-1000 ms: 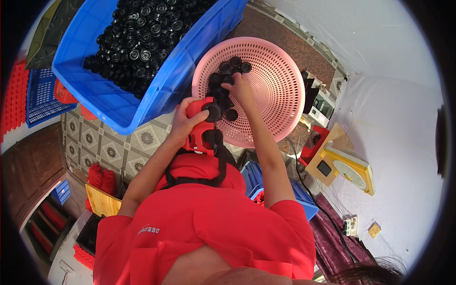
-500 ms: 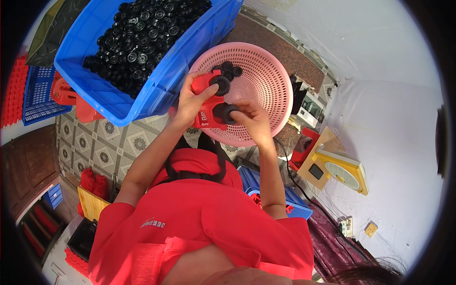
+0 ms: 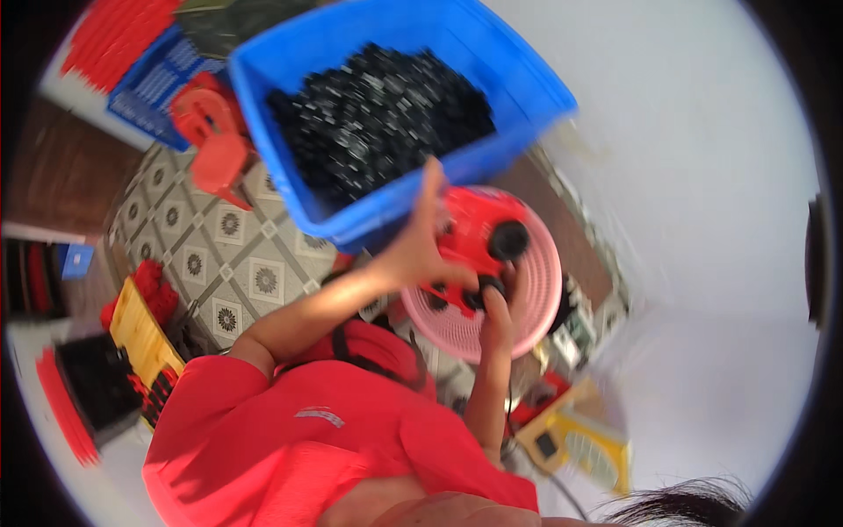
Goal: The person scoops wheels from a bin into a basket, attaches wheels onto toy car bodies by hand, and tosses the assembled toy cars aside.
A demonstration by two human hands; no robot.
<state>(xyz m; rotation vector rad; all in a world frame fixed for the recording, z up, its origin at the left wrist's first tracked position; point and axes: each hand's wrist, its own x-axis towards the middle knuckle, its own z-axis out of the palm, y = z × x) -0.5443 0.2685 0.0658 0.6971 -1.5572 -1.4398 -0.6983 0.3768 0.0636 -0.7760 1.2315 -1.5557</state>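
Note:
My left hand [image 3: 420, 253] grips a red plastic toy body [image 3: 474, 230] from its left side and holds it over a pink perforated basket [image 3: 537, 303]. One black wheel [image 3: 507, 239] sits on the red body's upper right. My right hand [image 3: 496, 307] comes up from below, its fingertips closed on a second black wheel [image 3: 486, 285] at the body's lower edge. Just behind the hands stands a large blue bin [image 3: 527, 88] heaped with black wheels [image 3: 378, 114]. Motion blurs the picture, so finer detail is lost.
A red stool [image 3: 211, 132] stands left of the bin on a patterned tile floor [image 3: 228, 263]. A yellow crate [image 3: 140, 334] with red parts lies lower left, a blue tray [image 3: 158, 88] upper left, and a yellow scale [image 3: 584, 448] lower right.
The view has swung, so the bin now sits top centre. My right hand has shifted from the body's right side to its lower edge, holding a wheel. My left hand still holds the red body.

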